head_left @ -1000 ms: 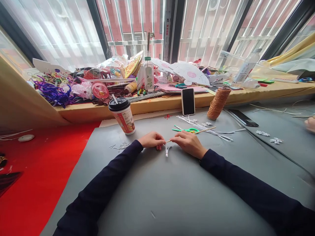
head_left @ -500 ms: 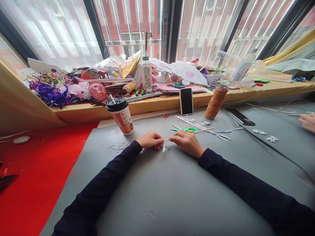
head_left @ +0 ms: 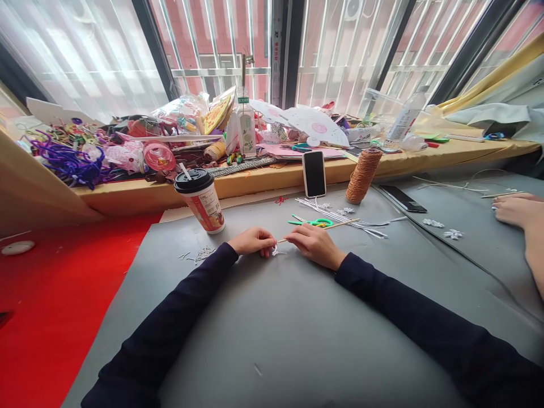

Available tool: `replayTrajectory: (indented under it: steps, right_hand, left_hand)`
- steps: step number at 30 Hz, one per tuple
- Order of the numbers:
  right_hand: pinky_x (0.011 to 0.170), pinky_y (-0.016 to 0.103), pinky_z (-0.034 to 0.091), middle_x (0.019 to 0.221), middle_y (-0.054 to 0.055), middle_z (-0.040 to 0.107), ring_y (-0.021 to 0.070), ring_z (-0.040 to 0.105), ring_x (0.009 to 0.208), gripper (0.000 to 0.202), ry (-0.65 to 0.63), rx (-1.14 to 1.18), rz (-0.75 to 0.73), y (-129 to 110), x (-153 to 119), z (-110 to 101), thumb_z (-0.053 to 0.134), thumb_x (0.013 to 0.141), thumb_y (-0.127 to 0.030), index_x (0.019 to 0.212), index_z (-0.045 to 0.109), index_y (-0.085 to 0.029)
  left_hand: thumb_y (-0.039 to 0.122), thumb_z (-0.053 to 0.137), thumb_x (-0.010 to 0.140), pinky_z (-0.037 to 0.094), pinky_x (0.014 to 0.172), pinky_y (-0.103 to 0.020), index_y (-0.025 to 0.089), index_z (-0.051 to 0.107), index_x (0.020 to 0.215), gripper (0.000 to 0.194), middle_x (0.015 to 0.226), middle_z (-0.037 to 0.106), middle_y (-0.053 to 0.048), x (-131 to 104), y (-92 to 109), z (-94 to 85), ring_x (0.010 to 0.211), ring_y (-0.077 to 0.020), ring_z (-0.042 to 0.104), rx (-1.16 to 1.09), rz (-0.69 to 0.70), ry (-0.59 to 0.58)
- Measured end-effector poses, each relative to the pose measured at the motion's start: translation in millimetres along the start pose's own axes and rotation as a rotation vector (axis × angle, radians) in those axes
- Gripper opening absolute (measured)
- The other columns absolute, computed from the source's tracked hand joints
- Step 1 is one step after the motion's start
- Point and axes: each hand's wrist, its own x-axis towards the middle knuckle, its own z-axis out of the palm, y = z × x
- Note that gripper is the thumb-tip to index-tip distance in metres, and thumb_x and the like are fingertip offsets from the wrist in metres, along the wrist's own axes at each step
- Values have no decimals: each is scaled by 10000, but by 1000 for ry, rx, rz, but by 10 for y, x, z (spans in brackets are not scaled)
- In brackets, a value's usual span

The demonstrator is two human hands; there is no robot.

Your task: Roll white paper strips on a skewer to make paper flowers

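Cord (head_left: 275,250), white and bunched, hangs from the left hand (head_left: 251,242), fingertips pinching it just above the grey tabletop (head_left: 263,317); right hand (head_left: 317,246) pinches a thin stick (head_left: 348,222), tip right beside the cord. Firm left pinch, light stick strokes: that should prevent slipping.

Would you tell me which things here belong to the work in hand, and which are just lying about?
Belonging, I'd judge:
white cord, in the left hand
stick, in the right hand
scissors and white strips, close by

Probably just lying about:
cup
upright phone
flat phone
brown spool
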Motion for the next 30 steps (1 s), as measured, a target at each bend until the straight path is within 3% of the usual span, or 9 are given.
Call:
replayTrajectory:
  steps: [18,30]
  right_hand:
    - [690,263,402,856,28,600,139,509,786,208,11,46,7,-12,2,-7,411,855,-227,965,587,-223]
    - [681,230,398,898,33,601,136,533,835,299,-38,60,36,-18,0,-10,415,819,-131,1071,541,-229]
  left_hand:
    - [411,495,730,419,511,-200,110,614,808,333,654,615,-44,8,-36,31,533,-94,534,83,6,52]
    - [401,479,748,378,444,-172,104,595,778,321,583,569,-16,35,21,107,462,-62,479,41,18,169]
